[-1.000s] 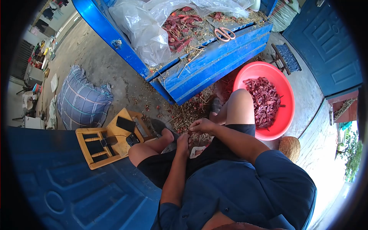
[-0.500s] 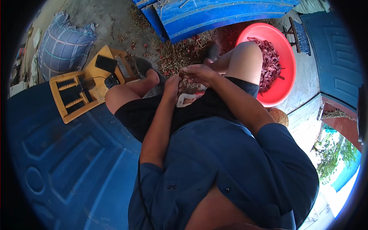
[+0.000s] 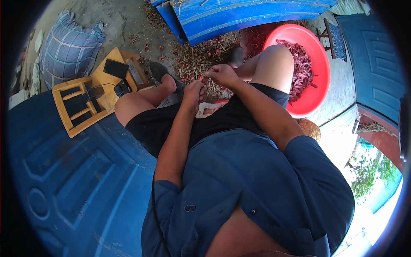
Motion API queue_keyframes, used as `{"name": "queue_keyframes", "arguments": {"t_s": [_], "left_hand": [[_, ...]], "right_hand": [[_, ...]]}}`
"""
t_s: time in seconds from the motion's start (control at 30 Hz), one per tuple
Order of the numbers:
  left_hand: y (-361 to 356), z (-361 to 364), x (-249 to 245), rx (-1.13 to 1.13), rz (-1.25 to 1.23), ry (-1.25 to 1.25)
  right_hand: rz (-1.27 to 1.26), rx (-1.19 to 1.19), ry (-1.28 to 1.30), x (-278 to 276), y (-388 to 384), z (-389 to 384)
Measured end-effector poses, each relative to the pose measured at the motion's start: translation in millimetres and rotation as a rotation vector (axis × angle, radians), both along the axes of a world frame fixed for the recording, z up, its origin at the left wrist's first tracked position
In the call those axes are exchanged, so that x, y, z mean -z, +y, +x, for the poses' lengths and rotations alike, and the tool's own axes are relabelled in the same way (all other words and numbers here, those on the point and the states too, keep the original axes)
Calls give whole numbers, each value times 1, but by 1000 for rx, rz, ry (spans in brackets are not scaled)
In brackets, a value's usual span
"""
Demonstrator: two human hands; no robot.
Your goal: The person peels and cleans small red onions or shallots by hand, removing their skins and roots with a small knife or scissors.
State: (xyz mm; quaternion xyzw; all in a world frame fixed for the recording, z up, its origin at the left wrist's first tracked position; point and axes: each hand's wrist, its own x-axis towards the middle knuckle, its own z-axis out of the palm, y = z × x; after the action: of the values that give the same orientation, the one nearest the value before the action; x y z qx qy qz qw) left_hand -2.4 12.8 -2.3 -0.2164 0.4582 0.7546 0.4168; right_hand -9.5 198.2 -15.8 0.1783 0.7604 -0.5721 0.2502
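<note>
My left hand (image 3: 195, 92) is closed in a fist above my lap, with something small and reddish, too small to make out, at its fingertips. Close to its right, my right hand (image 3: 223, 76) has thumb and fingers pressed together in a pinch near the same spot. What it grips is hidden. Just below the hands, a whitish item (image 3: 207, 109) with red edges shows between my thighs, partly covered. To the right of my knee stands a red basin (image 3: 320, 79) holding many dark red, elongated pieces (image 3: 301, 70).
Dry stems and red bits (image 3: 195, 60) litter the floor beyond my hands. A blue metal panel (image 3: 252, 17) stands above them. At left are a wooden chair (image 3: 81, 113) carrying a dark flat device (image 3: 115, 68), and a stuffed checked sack (image 3: 70, 51).
My right hand has risen slightly, its fingers drawn from a looser spread into a pinch. My left hand has stayed nearly in place, and the view has shifted a little.
</note>
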Motion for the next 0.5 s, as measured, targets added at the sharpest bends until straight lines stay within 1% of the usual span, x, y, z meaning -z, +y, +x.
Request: {"name": "queue_keyframes", "arguments": {"t_s": [0.03, 0.07, 0.13, 0.17, 0.23, 0.3, 0.37, 0.43, 0.5], "left_hand": [[0, -1, -1, 4, 0, 1], [0, -2, -1, 1, 2, 10], [-1, -3, -2, 3, 1, 15], [2, -5, -2, -22, -8, 35], [5, -7, -1, -53, -9, 57], [2, -6, -1, -61, -5, 72], [1, -4, -2, -42, 0, 80], [3, -1, 1, -24, 0, 83], [12, 0, 1, -18, 6, 104]], "right_hand": [[122, -50, 81, -7, 2, -1], [123, -48, 83, -15, 5, -4], [39, 68, -13, -24, 9, -6], [44, 71, -10, -16, 10, -6], [-385, 273, -85, -6, 9, -7], [-406, 274, -103, -5, 5, -1], [-439, 354, -111, -11, -2, 0], [-420, 351, -131, -13, -7, -2], [-416, 441, -137, -13, -12, -5]]}}
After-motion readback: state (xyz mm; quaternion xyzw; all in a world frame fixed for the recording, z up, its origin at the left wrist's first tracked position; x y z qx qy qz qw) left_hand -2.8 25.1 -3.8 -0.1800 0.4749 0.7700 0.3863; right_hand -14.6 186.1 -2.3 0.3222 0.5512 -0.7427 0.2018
